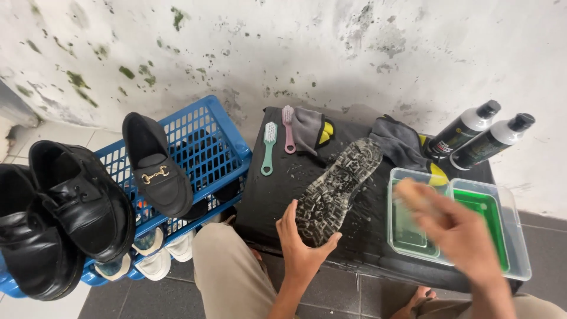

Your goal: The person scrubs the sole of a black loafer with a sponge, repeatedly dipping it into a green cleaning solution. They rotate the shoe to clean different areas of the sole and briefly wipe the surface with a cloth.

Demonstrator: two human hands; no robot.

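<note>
A black shoe (339, 186) lies sole-up on a black crate top (269, 195), its lugged tread wet and soapy. My left hand (301, 242) grips the heel end of that shoe. My right hand (455, 227), blurred, holds a tan brush (411, 194) over a clear tub (407, 233) with greenish liquid. Behind the shoe lie a green brush (269, 147), a pink brush (289, 129) and grey cloths (307, 130).
A second clear tub (508, 236) with a green liner sits at right. Two black-and-white bottles (478, 134) lean on the stained wall. A blue basket (207, 147) at left carries a black loafer (155, 165) and two black lace-up shoes (77, 198); white shoes sit underneath.
</note>
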